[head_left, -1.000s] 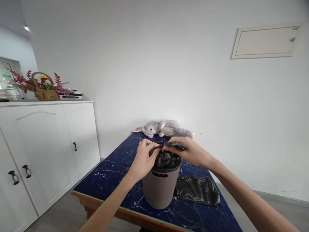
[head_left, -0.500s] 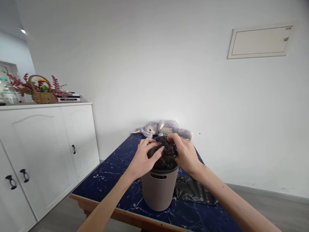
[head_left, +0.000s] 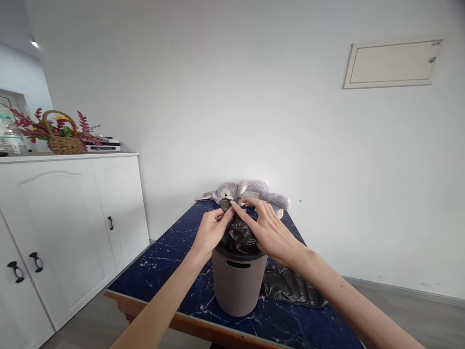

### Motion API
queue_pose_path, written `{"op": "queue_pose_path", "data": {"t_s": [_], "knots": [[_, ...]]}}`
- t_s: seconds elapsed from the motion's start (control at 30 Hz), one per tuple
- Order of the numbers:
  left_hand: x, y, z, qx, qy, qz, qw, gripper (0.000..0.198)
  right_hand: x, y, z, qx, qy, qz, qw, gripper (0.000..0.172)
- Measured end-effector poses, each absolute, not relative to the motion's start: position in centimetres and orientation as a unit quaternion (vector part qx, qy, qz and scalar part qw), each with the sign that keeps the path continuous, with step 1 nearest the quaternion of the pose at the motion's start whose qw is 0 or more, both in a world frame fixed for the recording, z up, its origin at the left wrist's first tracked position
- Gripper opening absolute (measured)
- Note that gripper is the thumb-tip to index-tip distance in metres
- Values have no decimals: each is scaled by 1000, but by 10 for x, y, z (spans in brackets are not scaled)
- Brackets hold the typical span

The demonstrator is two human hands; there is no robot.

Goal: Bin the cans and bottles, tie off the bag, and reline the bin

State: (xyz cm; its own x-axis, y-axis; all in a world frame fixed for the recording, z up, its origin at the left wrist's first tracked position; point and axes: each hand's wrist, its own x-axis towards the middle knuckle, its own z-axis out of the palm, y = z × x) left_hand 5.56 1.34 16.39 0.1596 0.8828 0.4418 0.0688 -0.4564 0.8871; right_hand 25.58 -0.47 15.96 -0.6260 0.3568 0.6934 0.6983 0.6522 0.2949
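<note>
A black trash bag [head_left: 241, 235] bulges up from the mouth of a grey-brown trash can [head_left: 238, 288] with a dark rim and a slot handle. At its gathered top, my left hand [head_left: 213, 228] pinches the plastic between thumb and fingers, and a tuft sticks up past the fingertips. My right hand [head_left: 271, 230] is closed on the bag from the other side, its thumb reaching to the left fingertips and its other fingers curved over the top. Part of the bag is hidden behind both hands.
A flat black plastic bag [head_left: 292, 287] lies right of the can on the blue marbled table [head_left: 160, 264]. A grey plush rabbit [head_left: 254, 190] lies at the far end against the wall. On the left, a white cabinet [head_left: 72, 203] carries a flower basket [head_left: 65, 144].
Both hands have drawn together at the top of the bag. A tuft of plastic now stands up at my left fingertips. The can has hardly moved.
</note>
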Motion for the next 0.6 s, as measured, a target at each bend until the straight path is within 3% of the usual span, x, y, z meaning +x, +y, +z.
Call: {"op": "queue_pose_path", "data": {"t_s": [0.17,0.37,0.43,0.53,0.6], "knots": [[38,41,145,666,444,528,284,58,266,-9,151,-319,-895,-184,252,112],[20,59,122,615,497,517,327,60,293,-18,129,-364,-910,-12,199,105],[17,60,119,613,498,508,343,62,301,-20,127,-369,-907,41,198,91],[17,58,118,628,483,504,344,63,303,-19,131,-389,-885,124,223,55],[20,54,121,639,470,507,338,62,296,-16,137,-404,-866,145,256,43]]}}
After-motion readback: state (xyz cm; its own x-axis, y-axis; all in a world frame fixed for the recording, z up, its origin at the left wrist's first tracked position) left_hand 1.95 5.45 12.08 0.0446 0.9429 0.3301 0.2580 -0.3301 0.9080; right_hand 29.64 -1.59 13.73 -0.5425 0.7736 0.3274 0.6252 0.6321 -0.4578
